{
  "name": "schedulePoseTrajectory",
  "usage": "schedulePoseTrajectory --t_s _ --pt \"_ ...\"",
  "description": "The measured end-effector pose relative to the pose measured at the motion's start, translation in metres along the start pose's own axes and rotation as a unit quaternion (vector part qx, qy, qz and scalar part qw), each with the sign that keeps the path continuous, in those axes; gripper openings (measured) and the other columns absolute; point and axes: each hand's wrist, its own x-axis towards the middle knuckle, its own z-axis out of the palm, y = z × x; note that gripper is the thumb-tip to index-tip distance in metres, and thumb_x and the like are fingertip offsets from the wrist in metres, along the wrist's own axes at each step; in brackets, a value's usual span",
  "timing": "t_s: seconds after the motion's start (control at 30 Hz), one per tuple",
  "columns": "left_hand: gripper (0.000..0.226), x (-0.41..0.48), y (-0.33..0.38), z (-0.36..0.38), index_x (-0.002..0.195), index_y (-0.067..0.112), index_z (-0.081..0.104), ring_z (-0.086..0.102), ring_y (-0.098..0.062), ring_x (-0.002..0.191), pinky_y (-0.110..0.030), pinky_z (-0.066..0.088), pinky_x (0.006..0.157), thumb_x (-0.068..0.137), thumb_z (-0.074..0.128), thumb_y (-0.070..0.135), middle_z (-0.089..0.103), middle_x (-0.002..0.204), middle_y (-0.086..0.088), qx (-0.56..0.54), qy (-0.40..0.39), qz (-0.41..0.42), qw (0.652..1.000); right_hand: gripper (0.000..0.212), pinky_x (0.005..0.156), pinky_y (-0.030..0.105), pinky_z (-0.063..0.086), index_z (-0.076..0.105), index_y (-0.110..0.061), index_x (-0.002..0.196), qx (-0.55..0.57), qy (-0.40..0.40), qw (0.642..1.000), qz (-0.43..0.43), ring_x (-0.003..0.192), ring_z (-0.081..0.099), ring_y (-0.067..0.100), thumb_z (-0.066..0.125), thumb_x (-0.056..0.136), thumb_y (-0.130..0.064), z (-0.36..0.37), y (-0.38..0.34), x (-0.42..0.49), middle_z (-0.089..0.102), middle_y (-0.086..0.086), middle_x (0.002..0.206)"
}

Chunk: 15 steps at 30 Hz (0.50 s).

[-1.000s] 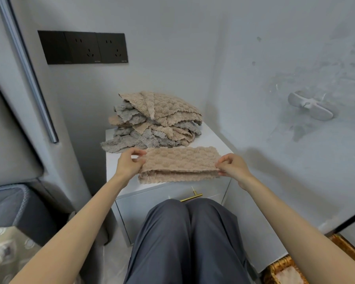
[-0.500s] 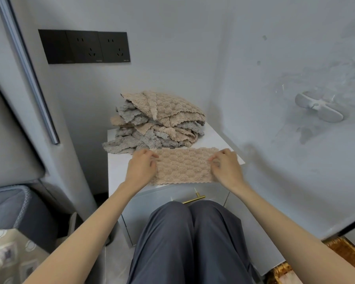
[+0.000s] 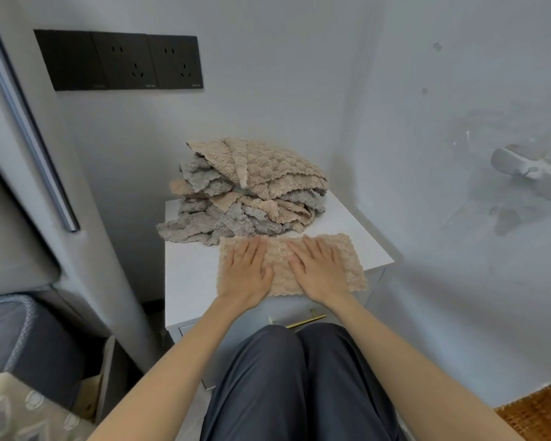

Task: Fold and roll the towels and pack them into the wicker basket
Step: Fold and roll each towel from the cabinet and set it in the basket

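A folded beige towel (image 3: 347,262) lies flat along the front of the white cabinet top (image 3: 188,275). My left hand (image 3: 247,272) presses on its left half with straight fingers. My right hand (image 3: 318,268) lies flat on its right half, fingers spread. Behind the towel sits a heap of unfolded beige and grey towels (image 3: 248,189). A corner of the wicker basket (image 3: 538,415) shows at the bottom right on the floor.
The cabinet stands in a corner between two pale walls, with black wall sockets (image 3: 121,60) above. A gold drawer handle (image 3: 303,321) sits just below the cabinet's front edge. My knees are close under it. A grey cushioned seat (image 3: 23,338) is at the left.
Both hands held the towel's ends by pinching, then laid it down. They slid inward and now lie flat on top of it.
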Motion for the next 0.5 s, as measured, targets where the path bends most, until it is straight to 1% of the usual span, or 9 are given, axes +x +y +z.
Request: schedulePoseTrajectory --t_s 0.07,0.13,0.23,0.33,0.4,0.47,0.5 --pt "0.059 -0.003 -0.015 -0.003 0.152 0.023 -0.006 -0.014 -0.012 0.146 -0.036 -0.012 0.117 0.1 0.012 0.045 -0.011 0.159 0.006 -0.013 0.003 -0.028 1.0 0.05 0.115 0.042 -0.013 0.014 -0.05 0.147 0.007 -0.005 0.999 0.037 0.148 -0.004 0.02 0.009 0.097 -0.057 -0.003 0.011 0.001 0.005 -0.006 0.16" --pt "0.06 -0.006 -0.028 -0.008 0.152 0.022 -0.006 -0.013 -0.013 0.146 -0.035 -0.009 0.117 0.101 0.013 0.045 -0.012 0.159 0.004 -0.031 -0.005 -0.054 0.998 0.052 0.115 0.042 -0.013 0.013 -0.049 0.147 0.011 0.0 0.997 0.074 0.147 -0.007 0.022 0.008 0.097 -0.058 -0.006 0.023 0.001 0.002 -0.005 0.161" --pt "0.06 -0.008 -0.034 -0.012 0.152 0.018 -0.004 -0.009 -0.015 0.147 -0.035 -0.006 0.119 0.101 0.015 0.044 -0.011 0.16 0.0 -0.035 -0.018 -0.062 0.997 0.055 0.117 0.043 -0.006 0.011 -0.043 0.15 0.021 -0.005 0.994 0.112 0.147 -0.005 0.025 0.011 0.097 -0.057 -0.01 0.034 -0.001 -0.002 0.0 0.161" --pt "0.06 -0.008 -0.032 -0.014 0.152 0.017 -0.004 -0.01 -0.015 0.147 -0.036 -0.006 0.12 0.102 0.015 0.043 -0.011 0.16 -0.001 -0.038 -0.022 -0.065 0.997 0.055 0.118 0.042 0.001 0.013 -0.034 0.152 0.028 -0.014 0.994 0.105 0.147 0.002 0.029 0.016 0.099 -0.052 -0.018 0.036 -0.003 -0.001 0.01 0.16" --pt "0.06 -0.008 -0.03 -0.017 0.152 0.017 -0.005 -0.01 -0.015 0.147 -0.036 -0.006 0.119 0.102 0.015 0.043 -0.012 0.16 -0.001 -0.037 -0.034 -0.067 0.996 0.053 0.117 0.044 0.014 0.025 -0.026 0.15 0.037 0.014 0.993 0.11 0.144 0.016 0.032 0.027 0.1 -0.044 -0.027 0.035 -0.006 0.012 0.015 0.158" --pt "0.06 -0.009 -0.029 -0.021 0.153 0.014 -0.003 -0.009 -0.016 0.147 -0.037 -0.005 0.12 0.102 0.015 0.042 -0.011 0.16 -0.002 -0.031 -0.028 -0.069 0.997 0.049 0.106 0.045 0.028 0.038 -0.019 0.142 0.031 0.067 0.986 0.146 0.134 0.031 0.034 0.038 0.097 -0.035 -0.037 0.035 -0.009 0.032 0.016 0.148" --pt "0.06 -0.009 -0.027 -0.023 0.153 0.013 0.0 -0.006 -0.017 0.148 -0.037 -0.003 0.12 0.102 0.017 0.04 -0.007 0.161 -0.004 -0.028 -0.007 -0.066 0.997 0.048 0.102 0.045 0.032 0.041 -0.015 0.139 0.025 0.075 0.982 0.171 0.129 0.034 0.034 0.042 0.094 -0.033 -0.041 0.036 -0.01 0.038 0.016 0.142"
